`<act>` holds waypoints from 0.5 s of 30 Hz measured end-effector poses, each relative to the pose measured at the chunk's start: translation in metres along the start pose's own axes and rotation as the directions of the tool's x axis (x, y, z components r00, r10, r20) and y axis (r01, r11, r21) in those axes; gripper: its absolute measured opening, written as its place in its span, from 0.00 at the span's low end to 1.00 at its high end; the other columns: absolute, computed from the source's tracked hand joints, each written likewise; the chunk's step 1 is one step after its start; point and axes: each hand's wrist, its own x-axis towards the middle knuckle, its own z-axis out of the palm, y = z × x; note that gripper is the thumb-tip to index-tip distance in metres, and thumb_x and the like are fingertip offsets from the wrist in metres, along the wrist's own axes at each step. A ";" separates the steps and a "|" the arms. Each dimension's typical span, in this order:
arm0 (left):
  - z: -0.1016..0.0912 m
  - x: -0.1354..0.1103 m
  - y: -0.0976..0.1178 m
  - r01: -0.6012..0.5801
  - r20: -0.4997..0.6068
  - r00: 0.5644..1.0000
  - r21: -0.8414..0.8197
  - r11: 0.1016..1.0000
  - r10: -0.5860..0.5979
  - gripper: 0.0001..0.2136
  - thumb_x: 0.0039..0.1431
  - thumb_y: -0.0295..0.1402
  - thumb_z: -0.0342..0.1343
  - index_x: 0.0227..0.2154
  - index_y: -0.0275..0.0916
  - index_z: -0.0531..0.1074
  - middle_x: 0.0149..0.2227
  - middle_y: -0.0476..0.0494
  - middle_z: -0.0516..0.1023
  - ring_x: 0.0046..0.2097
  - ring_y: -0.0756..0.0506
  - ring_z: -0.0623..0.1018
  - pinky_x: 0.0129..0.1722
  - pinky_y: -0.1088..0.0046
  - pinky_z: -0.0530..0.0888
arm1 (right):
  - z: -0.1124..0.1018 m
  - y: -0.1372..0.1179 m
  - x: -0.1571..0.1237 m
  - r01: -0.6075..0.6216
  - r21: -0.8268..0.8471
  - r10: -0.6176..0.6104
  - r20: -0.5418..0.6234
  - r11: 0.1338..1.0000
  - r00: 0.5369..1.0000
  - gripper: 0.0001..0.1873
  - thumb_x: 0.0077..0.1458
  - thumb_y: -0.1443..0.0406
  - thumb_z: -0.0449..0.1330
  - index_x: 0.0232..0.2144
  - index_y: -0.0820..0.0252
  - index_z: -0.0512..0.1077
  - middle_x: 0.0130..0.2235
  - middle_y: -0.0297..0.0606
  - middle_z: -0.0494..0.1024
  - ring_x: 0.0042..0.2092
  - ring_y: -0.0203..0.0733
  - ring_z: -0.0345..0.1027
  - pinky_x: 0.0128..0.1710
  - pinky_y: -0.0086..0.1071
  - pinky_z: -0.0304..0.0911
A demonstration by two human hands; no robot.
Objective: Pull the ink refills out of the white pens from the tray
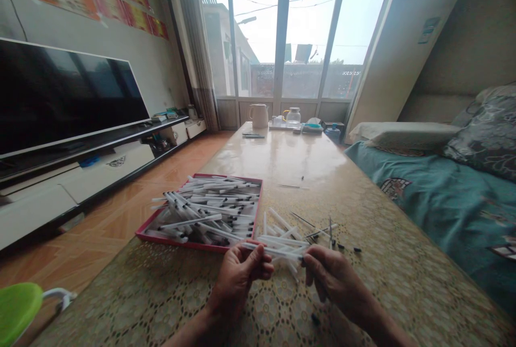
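Between my hands, a white pen point(280, 251) with a dark end lies nearly level above the table. My left hand point(241, 272) pinches its left part between thumb and fingers. At its dark right end, the fingers of my right hand point(336, 278) are closed on the pen. Just beyond my hands is a loose pile of white pen tubes point(284, 226). Thin dark refills point(303, 219) and small black caps point(357, 250) lie to the right of it. A red-edged tray point(260, 196) on the left holds many white pens point(209, 202) with black ends.
The long table point(258, 161) has a patterned cover. At its far end stand a beige jug point(258, 116) and a glass pitcher point(293, 117). A green stool point(18, 309) is at lower left; a teal-covered couch point(419, 191) runs along the right.
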 end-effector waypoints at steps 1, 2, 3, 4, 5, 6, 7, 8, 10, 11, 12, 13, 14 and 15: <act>0.000 0.000 0.000 0.002 -0.005 1.000 0.003 1.000 -0.002 0.16 0.39 0.37 0.67 0.27 0.32 0.70 0.20 0.47 0.77 0.20 0.50 0.75 0.19 0.78 0.70 | 0.000 -0.001 0.000 0.001 0.017 -0.001 -0.002 1.000 1.000 0.19 0.56 0.52 0.52 0.28 0.63 0.67 0.21 0.30 0.70 0.16 0.26 0.58 0.15 0.20 0.52; 0.000 0.000 0.000 0.004 -0.008 1.000 0.005 1.000 -0.004 0.16 0.38 0.37 0.67 0.27 0.32 0.70 0.19 0.47 0.77 0.20 0.50 0.75 0.19 0.78 0.70 | 0.001 -0.002 0.000 -0.005 0.038 0.006 -0.002 0.999 1.000 0.17 0.54 0.53 0.54 0.29 0.63 0.66 0.22 0.30 0.70 0.17 0.27 0.59 0.15 0.20 0.53; 0.000 0.000 0.001 0.005 -0.012 1.000 0.008 1.000 -0.005 0.16 0.38 0.37 0.68 0.27 0.32 0.70 0.19 0.47 0.77 0.20 0.50 0.75 0.18 0.78 0.70 | 0.001 -0.002 0.000 -0.017 0.054 0.017 -0.003 0.998 1.000 0.17 0.53 0.53 0.55 0.31 0.62 0.66 0.23 0.30 0.70 0.17 0.27 0.59 0.15 0.20 0.53; 0.000 0.000 0.000 0.006 -0.014 1.000 0.010 1.000 -0.006 0.16 0.38 0.37 0.68 0.26 0.32 0.70 0.19 0.47 0.77 0.20 0.50 0.75 0.18 0.78 0.70 | 0.001 -0.002 0.000 -0.030 0.059 0.030 -0.002 0.998 1.000 0.18 0.53 0.52 0.55 0.31 0.62 0.66 0.23 0.30 0.71 0.16 0.27 0.59 0.14 0.20 0.52; 0.000 0.000 0.000 0.007 -0.012 1.000 0.012 1.000 -0.006 0.16 0.38 0.37 0.68 0.26 0.32 0.70 0.20 0.47 0.77 0.20 0.50 0.75 0.18 0.78 0.70 | 0.002 -0.002 0.001 -0.040 0.051 0.040 0.001 0.998 0.999 0.19 0.54 0.51 0.54 0.31 0.63 0.67 0.22 0.31 0.71 0.15 0.26 0.59 0.13 0.20 0.51; 0.000 0.000 0.000 0.007 -0.007 1.000 0.013 1.000 -0.007 0.16 0.38 0.37 0.68 0.26 0.32 0.70 0.20 0.47 0.77 0.20 0.50 0.75 0.18 0.79 0.70 | 0.002 -0.002 0.001 -0.046 0.034 0.046 0.001 0.998 0.999 0.20 0.55 0.50 0.51 0.30 0.63 0.67 0.22 0.31 0.71 0.14 0.26 0.58 0.12 0.19 0.50; 0.000 0.000 -0.001 0.007 -0.001 1.000 0.012 1.000 -0.007 0.16 0.38 0.37 0.67 0.27 0.32 0.71 0.20 0.47 0.77 0.20 0.50 0.75 0.19 0.79 0.70 | 0.003 -0.001 0.001 -0.047 0.011 0.047 0.000 0.999 0.999 0.22 0.57 0.50 0.48 0.28 0.63 0.67 0.21 0.31 0.71 0.13 0.26 0.57 0.12 0.19 0.49; -0.001 0.001 -0.001 0.007 0.007 1.000 0.012 1.000 -0.007 0.15 0.39 0.37 0.67 0.27 0.32 0.71 0.20 0.47 0.77 0.20 0.50 0.75 0.19 0.79 0.70 | 0.003 0.000 0.001 -0.043 -0.009 0.043 -0.001 0.999 0.999 0.24 0.57 0.49 0.47 0.27 0.64 0.67 0.20 0.32 0.71 0.13 0.25 0.57 0.11 0.20 0.48; -0.002 0.001 -0.002 0.007 0.022 1.000 0.015 1.000 -0.008 0.14 0.41 0.36 0.66 0.27 0.32 0.71 0.20 0.47 0.77 0.20 0.50 0.75 0.19 0.79 0.70 | 0.003 0.001 0.001 -0.026 -0.020 0.026 -0.010 0.999 1.000 0.23 0.57 0.50 0.48 0.26 0.63 0.67 0.20 0.31 0.71 0.13 0.26 0.58 0.12 0.20 0.50; -0.003 0.001 -0.002 0.007 0.022 1.000 0.015 1.000 -0.007 0.14 0.41 0.36 0.66 0.28 0.32 0.70 0.20 0.47 0.77 0.20 0.50 0.75 0.19 0.79 0.70 | 0.003 0.001 0.002 -0.018 -0.010 0.018 -0.018 1.000 1.000 0.20 0.56 0.51 0.51 0.28 0.63 0.66 0.21 0.31 0.71 0.14 0.26 0.58 0.13 0.20 0.51; -0.003 0.001 -0.003 0.007 0.020 1.000 0.016 1.000 -0.008 0.14 0.41 0.36 0.66 0.28 0.32 0.70 0.21 0.46 0.77 0.21 0.50 0.75 0.20 0.79 0.70 | 0.003 0.001 0.002 -0.014 0.006 0.014 -0.023 1.000 1.000 0.18 0.55 0.52 0.53 0.30 0.63 0.66 0.22 0.30 0.72 0.15 0.26 0.59 0.13 0.20 0.52; -0.003 0.001 -0.003 0.007 0.018 1.000 0.017 1.000 -0.008 0.14 0.41 0.36 0.66 0.28 0.32 0.70 0.21 0.46 0.77 0.21 0.50 0.75 0.20 0.79 0.70 | 0.003 0.001 0.002 -0.014 0.021 0.015 -0.023 1.000 1.000 0.18 0.54 0.52 0.54 0.32 0.62 0.66 0.22 0.30 0.72 0.15 0.26 0.59 0.13 0.20 0.53; -0.003 0.001 -0.002 0.006 0.015 1.000 0.014 1.000 -0.006 0.14 0.42 0.35 0.66 0.28 0.32 0.70 0.21 0.46 0.77 0.21 0.50 0.75 0.20 0.79 0.70 | 0.004 0.002 0.002 -0.019 0.030 0.020 -0.020 0.999 1.000 0.18 0.54 0.52 0.54 0.33 0.63 0.66 0.23 0.31 0.72 0.15 0.26 0.59 0.13 0.20 0.53; -0.003 0.001 -0.002 0.004 0.013 1.000 0.010 1.000 -0.004 0.14 0.41 0.35 0.66 0.28 0.32 0.70 0.21 0.46 0.77 0.21 0.50 0.75 0.20 0.79 0.70 | 0.004 0.002 0.002 -0.027 0.030 0.027 -0.017 0.999 0.999 0.19 0.55 0.51 0.52 0.33 0.63 0.66 0.22 0.31 0.72 0.14 0.26 0.59 0.12 0.20 0.51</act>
